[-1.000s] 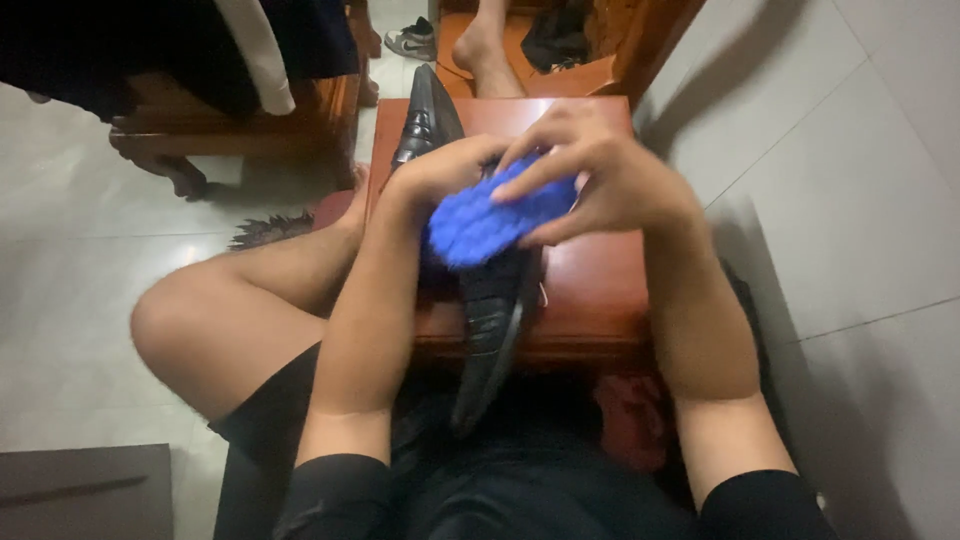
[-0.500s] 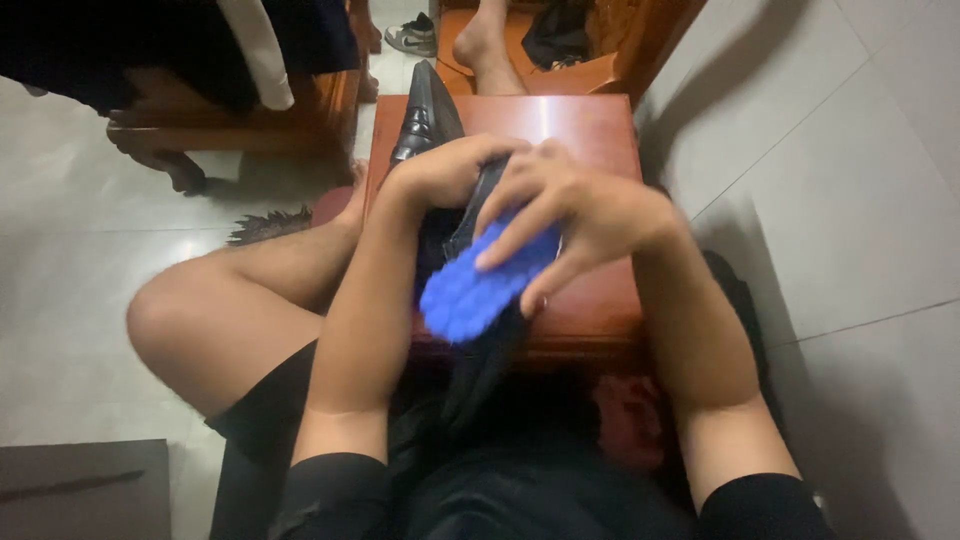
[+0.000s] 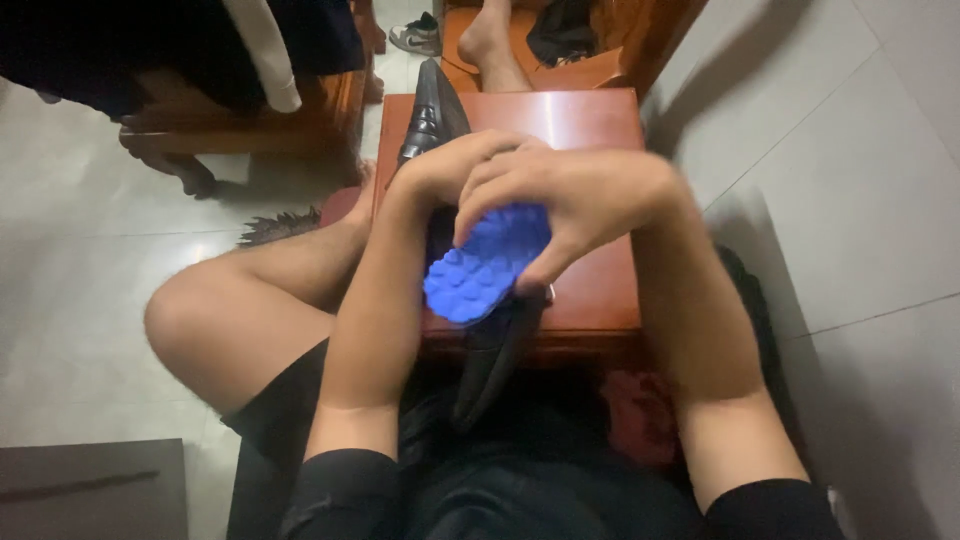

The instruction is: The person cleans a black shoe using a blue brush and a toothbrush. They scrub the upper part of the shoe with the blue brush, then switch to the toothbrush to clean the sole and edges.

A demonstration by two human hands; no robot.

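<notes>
The black shoe (image 3: 432, 118) is mostly hidden behind both hands (middle part, seemingly); the brush's (image 3: 485, 265) bristles face away.

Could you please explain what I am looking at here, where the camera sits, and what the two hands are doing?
The picture comes from a camera worn on a person's head, looking down at their own lap and arms. There is no machine, only two bare hands. The person sits on a pale tiled floor before a low reddish wooden table. A black leather shoe lies along the table, its near end hanging over the edge toward the person. The left hand rests on the shoe, steadying it. The right hand grips a blue brush against the shoe. Beyond the table, another person's bare foot shows on a wooden seat.
</notes>
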